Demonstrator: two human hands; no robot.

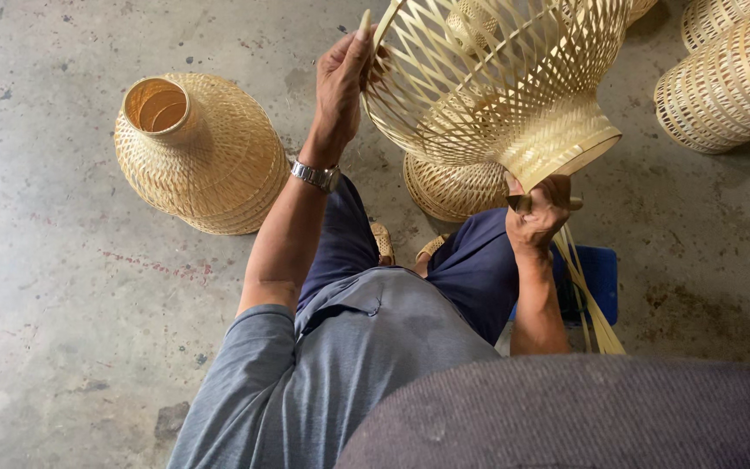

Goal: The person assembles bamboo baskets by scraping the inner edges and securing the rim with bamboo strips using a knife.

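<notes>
Woven bamboo lampshade (496,87) held up at 12 o'clock: left hand (340,82) grips its wide rim, right hand (538,213) clenched on strips (588,300) below its neck; finished shade (197,152) on floor (62,304) at 10 o'clock

The woven lampshade (496,87) was held up above the floor (62,287), at twelve o'clock from the person's lap. The left hand (340,82) gripped its wide rim at ten o'clock; the right hand (538,213) sat at its narrow collar at five o'clock. A second shade (457,187) rested on the floor directly under it. A third shade (197,152) stood at nine o'clock, well apart. More shades (726,78) lay at two o'clock. Loose strips (588,300) hung below the right hand, before a box (599,278).
</notes>
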